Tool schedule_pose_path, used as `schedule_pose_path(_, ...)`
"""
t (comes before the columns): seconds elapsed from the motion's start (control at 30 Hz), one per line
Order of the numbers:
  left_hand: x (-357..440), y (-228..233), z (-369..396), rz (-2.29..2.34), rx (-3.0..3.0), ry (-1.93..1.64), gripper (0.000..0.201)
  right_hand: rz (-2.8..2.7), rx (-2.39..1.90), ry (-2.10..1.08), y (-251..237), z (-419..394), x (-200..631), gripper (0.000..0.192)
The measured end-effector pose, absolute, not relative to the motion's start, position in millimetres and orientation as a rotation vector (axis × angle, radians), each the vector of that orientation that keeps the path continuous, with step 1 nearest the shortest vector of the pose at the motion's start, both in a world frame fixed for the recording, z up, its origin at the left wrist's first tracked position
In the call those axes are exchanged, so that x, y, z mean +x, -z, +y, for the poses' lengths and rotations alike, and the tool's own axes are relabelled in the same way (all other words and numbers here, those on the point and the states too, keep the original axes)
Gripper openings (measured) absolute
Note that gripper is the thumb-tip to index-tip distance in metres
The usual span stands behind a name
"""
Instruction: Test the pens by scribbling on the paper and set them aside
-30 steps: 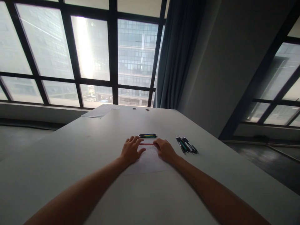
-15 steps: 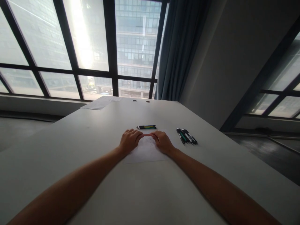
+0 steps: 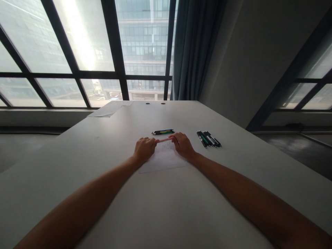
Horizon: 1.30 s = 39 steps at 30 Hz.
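Office room: tall dark-framed windows, one blue-grey curtain (image 3: pixel 193 48), grey wall.
One long white table (image 3: pixel 103 155), running away toward the windows.
Two sheets of paper: one sheet (image 3: pixel 163 159) under both hands, one far sheet (image 3: pixel 107 110) at the table's far left corner.
Two hands, forearms outstretched: left hand (image 3: pixel 143 149) and right hand (image 3: pixel 183 145), each curled, fingertips pinched on opposite ends of one red pen (image 3: pixel 163 140).
Red pen: held just above the near sheet, long axis left to right, roughly level; tip direction not discernible.
Two pen groups: small bundle (image 3: pixel 163 132) just beyond the hands, lying crosswise; dark cluster (image 3: pixel 209 139) right of the right hand, count unclear, pointing diagonally away-left.
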<state>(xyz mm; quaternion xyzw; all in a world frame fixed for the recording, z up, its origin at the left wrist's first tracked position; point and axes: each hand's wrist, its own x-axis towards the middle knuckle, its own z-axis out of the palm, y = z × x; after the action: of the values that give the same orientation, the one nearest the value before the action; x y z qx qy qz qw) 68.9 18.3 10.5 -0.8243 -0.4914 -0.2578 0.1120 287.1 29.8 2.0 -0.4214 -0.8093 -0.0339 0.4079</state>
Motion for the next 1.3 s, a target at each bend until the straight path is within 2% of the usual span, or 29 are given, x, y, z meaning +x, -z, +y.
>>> schedule_pose_path(0.23,68.2,-8.0,19.5,-1.424,-2.413,0.852,0.044,-2.026,-1.070,0.104,-0.9,30.8,287.0,0.037)
schedule_pose_path(0.4,66.4,-8.2,19.6,-1.175,-2.444,1.227,0.027,-1.990,-1.072,0.113,-0.3,31.7,288.1,0.016)
schedule_pose_path(0.5,66.9,-10.0,17.7,-0.949,-2.483,1.308,0.023,-1.973,-1.101,0.110,1.2,33.1,289.4,0.009)
schedule_pose_path(0.73,71.3,-12.0,13.2,-0.584,-2.584,1.267,0.021,-2.011,-1.173,0.058,2.0,34.7,289.8,0.012)
schedule_pose_path(1.3,68.0,-10.1,17.5,-0.720,-2.507,1.320,0.023,-2.026,-1.245,0.063,0.6,32.0,288.0,0.016)
